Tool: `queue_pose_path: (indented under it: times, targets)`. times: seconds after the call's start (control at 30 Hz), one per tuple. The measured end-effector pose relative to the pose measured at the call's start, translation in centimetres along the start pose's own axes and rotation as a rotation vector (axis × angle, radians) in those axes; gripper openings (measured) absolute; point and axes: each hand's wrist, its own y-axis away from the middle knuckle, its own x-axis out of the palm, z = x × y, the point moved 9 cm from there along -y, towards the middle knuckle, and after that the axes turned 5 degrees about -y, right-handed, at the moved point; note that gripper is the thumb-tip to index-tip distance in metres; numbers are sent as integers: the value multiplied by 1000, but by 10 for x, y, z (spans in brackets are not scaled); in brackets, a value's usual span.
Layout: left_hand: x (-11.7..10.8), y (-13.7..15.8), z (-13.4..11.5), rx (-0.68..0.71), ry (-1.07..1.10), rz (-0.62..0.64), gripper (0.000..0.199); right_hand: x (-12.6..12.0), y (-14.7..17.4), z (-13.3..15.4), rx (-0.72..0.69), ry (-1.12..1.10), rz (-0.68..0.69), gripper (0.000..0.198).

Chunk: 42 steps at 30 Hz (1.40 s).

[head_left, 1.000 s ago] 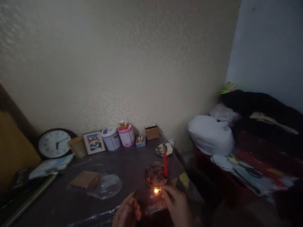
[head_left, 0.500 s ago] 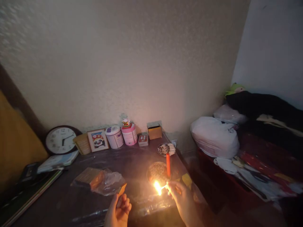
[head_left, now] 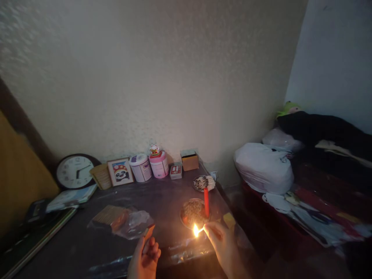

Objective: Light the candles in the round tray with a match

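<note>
Flame (head_left: pixel 196 230) has shrunk, beside right hand (head_left: pixel 221 242).

Table (head_left: pixel 87 248): dark top under clear plastic film, glossy w/ creases. Match (head_left: pixel 201 230): thin wood stick, lit. Candle (head_left: pixel 206 202): red wax, smooth. Dish (head_left: pixel 186 221): shiny metal rim. Matchbox (head_left: pixel 149 232): card, matt. Bag (head_left: pixel 135 224): clear crinkly plastic over a wood-looking block. Tubs (head_left: pixel 141 167): smooth plastic. Wall (head_left: pixel 162 77): rough, matt texture. Sack (head_left: pixel 263 167): white plastic, soft sheen.
</note>
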Motion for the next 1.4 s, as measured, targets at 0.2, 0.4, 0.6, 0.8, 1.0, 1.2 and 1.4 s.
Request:
queue_pose_path:
  times: [0.2,0.4,0.6,0.8,1.0,1.2,1.4]
  targets:
    - [-9,-3,3,-30,-28,-43,31,4,-2,-6,55,-32,2,29]
    - [-7,-8,4,-38,-54,6,20,6,-2,-9,65,-32,14,28]
    - [-6,-7,5,-65,-109,18,15,4,-2,-7,68,-16,0,28]
    - [-1,3,2,-86,-50,-11,16,5,-1,-9,77,-6,13,28]
    - [9,12,-5,-47,-59,-12,17,7,-1,-9,79,-3,23,28]
    - [6,11,-1,-73,-47,-27,16,6,0,-4,74,4,24,27]
    - [1,7,2,-102,-32,-31,13,6,0,-3,66,10,13,25]
